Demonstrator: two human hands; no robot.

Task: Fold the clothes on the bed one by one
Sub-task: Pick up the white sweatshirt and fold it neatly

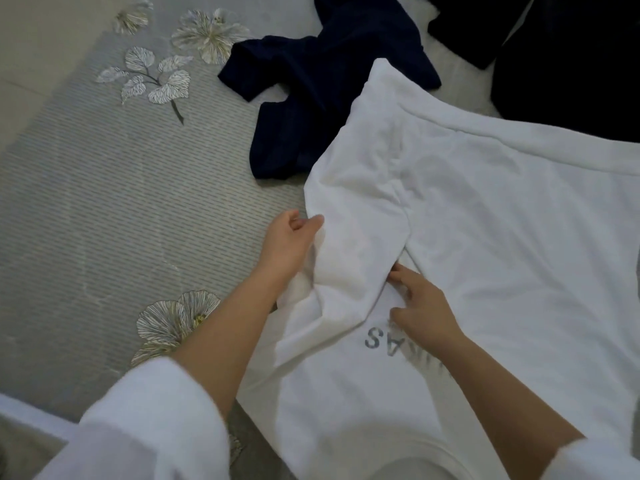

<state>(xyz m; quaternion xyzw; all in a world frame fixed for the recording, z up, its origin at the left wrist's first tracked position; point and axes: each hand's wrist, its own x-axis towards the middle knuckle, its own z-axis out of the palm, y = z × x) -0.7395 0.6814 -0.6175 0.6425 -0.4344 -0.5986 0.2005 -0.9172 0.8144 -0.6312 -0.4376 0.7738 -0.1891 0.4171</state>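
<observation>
The bed (104,202) carries everything, and the white shirt (502,254) lies spread across its near right part, neck toward the person, its side flap (356,237) turned in over the body. A black garment (571,64) lies beyond the shirt's far hem, and a navy top (311,98) beyond the shirt's far left corner, its edge tucked under that corner. The left hand (289,245) grips the flap's outer edge, fingers curled round the cloth. The right hand (422,306) sits with bent fingers at the flap's inner edge, beside the grey lettering (381,339); whether it pinches or only presses cannot be told. The likely trouble is a crooked fold: the flap is bunched and creased near the left hand, so laying it down as it is would trap wrinkles and leave a slanted edge. Dragging the shirt away from the person could also pull the navy top along, since the two overlap. Left of the shirt the bedcover is bare and broad, good room for shifting or smoothing. The shirt's right side runs out of view, so room there is unknown. Its near edge hangs close to the person, leaving little slack for pulling nearer.
</observation>
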